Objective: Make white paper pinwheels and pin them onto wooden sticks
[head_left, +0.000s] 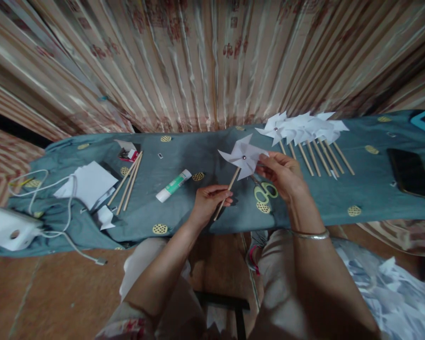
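Reference landmark: the pinwheel (242, 159). All positions are given from it.

1. Far left: a white plastic device (7, 229) with a white cable (56, 186) sits at the end of the bench, which is covered by a blue-grey cloth (371, 189) with yellow round motifs.
2. Left: flat white paper sheets (90, 182), thin and square-cut, with 3 loose wooden sticks (127, 182) lying just beside them.
3. Near left: a glue stick (173, 185) lies on its side, smooth white tube with a green label.
4. Lower left: the left hand (208, 203) is closed around the lower part of the stick (230, 189).
5. The pinwheel is held clear of the cloth, between both hands. It has folded white paper blades and a small metal pin at the hub.
6. Right: the right hand (283, 177) pinches the edge of a blade between thumb and fingertips.
7. Lower right: scissors (265, 193) with pale green handles lie partly under that hand.
8. Upper right: a row of finished pinwheels (304, 128) overlaps on the cloth. Far right: a dark phone (411, 178).

Assessment: the item is judged very light. The paper likely creases and tears readily. The stick appears stiff and matt, so it offers the safer hold, below the hub.
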{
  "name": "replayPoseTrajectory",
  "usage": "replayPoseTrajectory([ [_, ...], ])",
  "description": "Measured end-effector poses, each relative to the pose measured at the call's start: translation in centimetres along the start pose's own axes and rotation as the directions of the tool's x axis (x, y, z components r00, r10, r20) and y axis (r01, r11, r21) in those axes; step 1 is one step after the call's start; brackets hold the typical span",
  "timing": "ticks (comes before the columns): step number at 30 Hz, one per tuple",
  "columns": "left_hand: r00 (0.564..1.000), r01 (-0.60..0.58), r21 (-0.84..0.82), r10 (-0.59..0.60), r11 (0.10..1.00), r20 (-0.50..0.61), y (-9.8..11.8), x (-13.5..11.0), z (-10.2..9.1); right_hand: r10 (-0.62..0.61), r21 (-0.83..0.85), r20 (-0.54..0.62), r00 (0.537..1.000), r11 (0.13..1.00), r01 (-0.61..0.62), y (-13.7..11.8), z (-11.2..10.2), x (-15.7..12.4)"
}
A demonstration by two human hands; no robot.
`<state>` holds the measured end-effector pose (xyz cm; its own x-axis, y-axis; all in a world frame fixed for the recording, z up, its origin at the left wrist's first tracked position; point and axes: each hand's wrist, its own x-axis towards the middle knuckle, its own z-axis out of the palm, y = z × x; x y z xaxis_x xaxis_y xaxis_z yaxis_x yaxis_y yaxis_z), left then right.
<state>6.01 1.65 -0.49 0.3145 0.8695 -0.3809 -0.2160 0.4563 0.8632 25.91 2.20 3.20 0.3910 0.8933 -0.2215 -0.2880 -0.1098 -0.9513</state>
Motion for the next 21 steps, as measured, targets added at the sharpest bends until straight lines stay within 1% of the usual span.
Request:
replayPoseTrajectory([
  [2, 1.000, 0.005, -0.008, -0.005, 1.000, 0.001, 0.0, 0.0, 0.0, -0.007, -0.043, 0.034, 0.999, 0.999, 0.009, 0.1, 0.1, 0.0],
  [4, 1.000, 0.009, -0.023, -0.009, 1.000, 0.002, 0.0, 0.0, 0.0, -0.011, -0.064, 0.041, 0.999, 0.998, 0.013, 0.2, 0.2, 0.0],
  [15, 1.000, 0.009, -0.041, -0.009, 0.999, 0.000, 0.1, 0.0, 0.2, 0.046, -0.006, 0.049, 0.998, 0.999, -0.046, 0.6, 1.0, -0.4],
  [21, 1.000, 0.015, -0.033, -0.015, 0.999, -0.007, -0.1, 0.0, 0.1, 0.063, -0.030, 0.096, 0.993, 0.998, -0.061, 1.0, 1.9, -0.6],
])
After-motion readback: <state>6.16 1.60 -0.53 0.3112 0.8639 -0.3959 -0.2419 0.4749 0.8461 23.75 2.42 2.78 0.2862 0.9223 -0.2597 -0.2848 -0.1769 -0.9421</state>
